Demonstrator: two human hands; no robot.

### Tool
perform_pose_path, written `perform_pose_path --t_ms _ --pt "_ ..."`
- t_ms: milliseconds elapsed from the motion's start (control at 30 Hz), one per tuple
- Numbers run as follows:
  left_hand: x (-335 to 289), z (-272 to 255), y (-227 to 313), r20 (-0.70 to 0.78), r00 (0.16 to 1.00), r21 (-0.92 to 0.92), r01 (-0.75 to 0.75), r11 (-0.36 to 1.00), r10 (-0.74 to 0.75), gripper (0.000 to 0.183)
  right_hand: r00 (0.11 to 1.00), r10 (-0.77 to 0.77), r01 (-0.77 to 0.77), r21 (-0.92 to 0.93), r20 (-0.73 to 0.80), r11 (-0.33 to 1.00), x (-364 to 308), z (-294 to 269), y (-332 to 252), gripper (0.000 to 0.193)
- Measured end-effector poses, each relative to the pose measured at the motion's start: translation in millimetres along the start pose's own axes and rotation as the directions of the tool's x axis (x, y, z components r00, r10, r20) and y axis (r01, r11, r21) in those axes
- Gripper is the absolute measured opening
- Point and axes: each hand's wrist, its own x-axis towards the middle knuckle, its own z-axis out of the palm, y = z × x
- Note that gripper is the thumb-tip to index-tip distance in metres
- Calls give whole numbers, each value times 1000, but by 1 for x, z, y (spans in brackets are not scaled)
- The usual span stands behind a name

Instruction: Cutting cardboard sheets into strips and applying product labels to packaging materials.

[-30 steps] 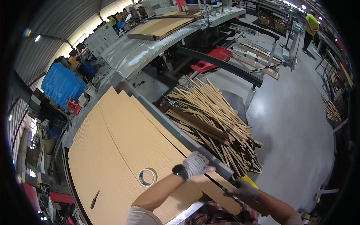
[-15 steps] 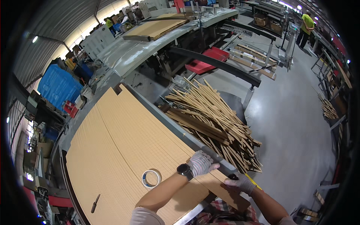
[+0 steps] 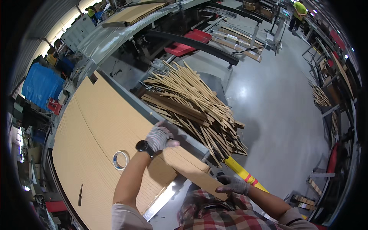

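A large sheet of tan cardboard (image 3: 96, 126) covers the worktable. At its right edge, my left hand (image 3: 158, 138), in a striped glove, bends its fingers over the far end of a cardboard strip (image 3: 188, 165), thumb stretched out. My right hand (image 3: 234, 185), in a grey glove, grips the strip's near end, which juts past the table toward my body. A small dark thing (image 3: 220, 174) shows by the right fingers; I cannot make out what it is. On the sheet lie a tape roll (image 3: 121, 160) and a slim dark-handled tool (image 3: 80, 194).
A heap of thin cardboard offcuts (image 3: 195, 103) lies on the floor right of the table. Beside me slants a yellow bar with red bands (image 3: 245, 174). Further off are a red tray (image 3: 188, 43), a machine bed (image 3: 101, 42) with stacked cardboard, and a person in a yellow shirt (image 3: 299, 10).
The view has shifted, so the scene sits further left and higher. The strip's near end has swung out from the table edge, with my right hand on it.
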Motion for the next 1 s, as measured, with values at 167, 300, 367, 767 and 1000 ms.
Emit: perform_pose_path --t_ms 167,300,367,767,1000 --pt "8 -5 -6 70 974 176 201 964 -216 65 993 62 -71 83 101 994 -12 -5 -17 77" --pt "-7 -35 -27 191 912 245 313 918 -362 62 972 115 -122 21 206 992 -20 -12 -31 67" --pt "-7 -52 -19 149 875 252 417 873 -461 59 966 109 -112 -1 235 994 -6 -15 -21 68" --pt "-46 83 83 -539 535 -53 749 660 -651 58 996 -62 78 -301 65 950 65 14 -28 83" --pt "-44 66 88 -468 515 -138 760 635 -718 58 971 -207 226 -183 121 957 51 12 -40 68"
